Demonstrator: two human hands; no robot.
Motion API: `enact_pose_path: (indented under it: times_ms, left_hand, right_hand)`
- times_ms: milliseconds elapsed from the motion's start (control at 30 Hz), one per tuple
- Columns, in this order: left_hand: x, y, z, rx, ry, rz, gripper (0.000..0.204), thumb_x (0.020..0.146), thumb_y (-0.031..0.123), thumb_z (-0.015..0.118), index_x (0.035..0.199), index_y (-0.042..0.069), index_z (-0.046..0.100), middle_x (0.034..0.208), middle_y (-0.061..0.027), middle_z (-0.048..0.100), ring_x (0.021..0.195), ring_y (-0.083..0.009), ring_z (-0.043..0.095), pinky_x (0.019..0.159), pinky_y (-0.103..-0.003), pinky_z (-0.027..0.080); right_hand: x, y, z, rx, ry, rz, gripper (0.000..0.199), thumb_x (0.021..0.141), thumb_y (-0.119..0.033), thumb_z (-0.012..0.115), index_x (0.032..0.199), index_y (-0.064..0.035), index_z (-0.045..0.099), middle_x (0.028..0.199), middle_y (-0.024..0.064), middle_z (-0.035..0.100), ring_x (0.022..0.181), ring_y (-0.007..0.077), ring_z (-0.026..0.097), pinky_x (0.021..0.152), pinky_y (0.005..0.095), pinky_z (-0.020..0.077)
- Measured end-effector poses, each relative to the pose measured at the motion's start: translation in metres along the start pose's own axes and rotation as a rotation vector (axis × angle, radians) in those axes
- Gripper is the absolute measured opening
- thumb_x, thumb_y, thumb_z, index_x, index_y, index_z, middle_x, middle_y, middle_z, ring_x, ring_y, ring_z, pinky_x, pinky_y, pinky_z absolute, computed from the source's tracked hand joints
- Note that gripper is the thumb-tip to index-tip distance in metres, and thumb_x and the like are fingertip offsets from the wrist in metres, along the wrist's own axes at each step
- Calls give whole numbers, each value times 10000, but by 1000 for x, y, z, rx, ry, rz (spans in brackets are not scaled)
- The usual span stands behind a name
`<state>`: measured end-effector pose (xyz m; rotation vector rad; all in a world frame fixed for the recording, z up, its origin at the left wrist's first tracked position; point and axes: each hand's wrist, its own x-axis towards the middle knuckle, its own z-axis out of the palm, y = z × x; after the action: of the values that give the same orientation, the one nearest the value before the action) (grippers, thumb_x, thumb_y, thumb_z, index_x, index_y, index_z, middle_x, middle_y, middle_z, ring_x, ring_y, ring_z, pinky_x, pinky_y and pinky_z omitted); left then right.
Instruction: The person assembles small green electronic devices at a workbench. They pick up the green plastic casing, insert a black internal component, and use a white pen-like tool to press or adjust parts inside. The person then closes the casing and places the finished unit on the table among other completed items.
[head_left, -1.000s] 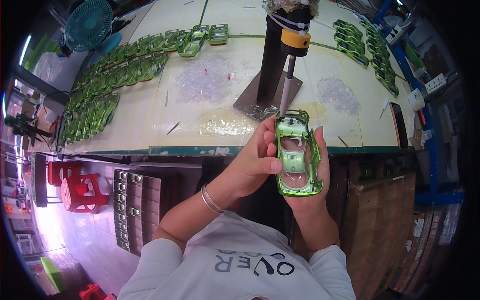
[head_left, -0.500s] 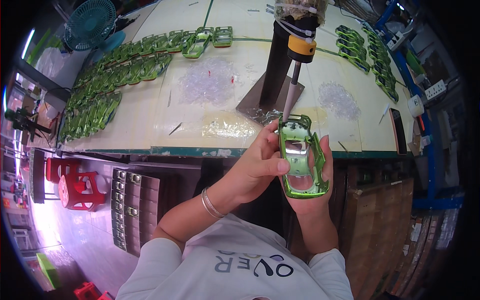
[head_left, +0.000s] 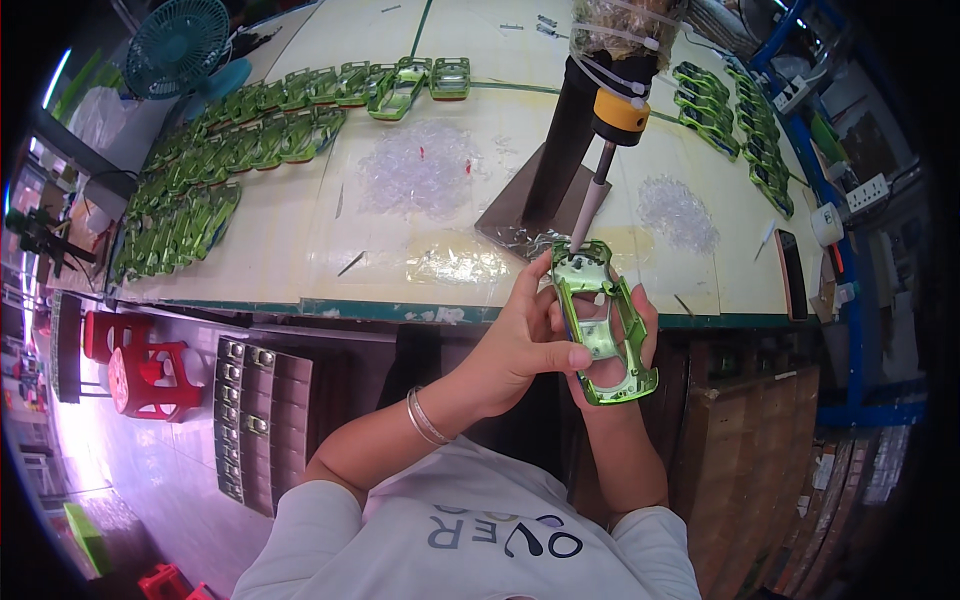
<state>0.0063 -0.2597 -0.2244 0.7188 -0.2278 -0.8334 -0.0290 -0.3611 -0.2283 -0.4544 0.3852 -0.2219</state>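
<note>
Both hands hold a green toy car body shell [head_left: 606,335], its open underside showing, just in front of the table edge. My left hand [head_left: 525,340] grips its left side, with the thumb on the inner edge and the fingers partly behind. From behind and below, my right hand [head_left: 645,325] supports the right side, fingers along that edge. A pointed grey rod [head_left: 592,210] comes down from a yellow-collared machine head [head_left: 620,117]. Its tip meets or lies just over the shell's far end; contact is too small to confirm.
Rows of green car shells [head_left: 285,137] cover the table's left, with more [head_left: 705,110] at right. Heaps of clear plastic pieces [head_left: 415,170] flank the dark machine post [head_left: 560,150]. A phone [head_left: 790,275] lies at the right edge; a fan [head_left: 178,48] stands far left.
The shell has shifted slightly down and right in view along with both hands. The machine head and rod also appear further right and lower, as the whole view has moved a little.
</note>
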Motion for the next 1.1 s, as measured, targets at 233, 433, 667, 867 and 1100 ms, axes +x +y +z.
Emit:
enact_pose_path:
  times_ms: [233,433,667,867,1100]
  left_hand:
    - [-14,-3,-7,104,-54,99,1093,589,89,750,1343,133,-40,1278,-145,266,1196,-234,274,977,-355,233]
    - [-21,-4,-9,150,-138,163,1156,582,129,768,1336,130,-108,1353,-180,163,1261,-248,172,1018,-390,134]
    - [-23,-2,-5,174,-207,191,1177,584,155,774,1329,112,-135,1359,-200,129,1265,-256,154,1021,-395,130]
    - [-24,-2,-3,168,-224,184,1190,586,154,774,1325,117,-158,1363,-207,113,1267,-258,145,1023,-399,124]
    - [-23,-3,-4,173,-241,195,1201,582,148,776,1322,118,-170,1364,-210,105,1270,-259,135,1022,-398,121]
  right_hand:
    - [10,-16,-18,146,-353,324,495,836,-441,330,1058,-22,474,794,144,565,520,190,502,334,238,366]
    - [20,-25,-22,193,-464,474,577,843,-480,302,1017,42,477,691,134,522,354,108,291,264,215,262]
    - [22,-27,-27,257,-557,511,627,846,-501,260,1055,57,455,654,186,517,324,85,246,269,213,279]
    - [20,-29,-26,291,-564,536,665,844,-518,237,1108,62,427,671,212,509,330,85,247,287,213,300]
    - [19,-32,-25,292,-561,551,664,845,-516,232,1112,61,425,677,212,505,334,84,246,295,216,305]
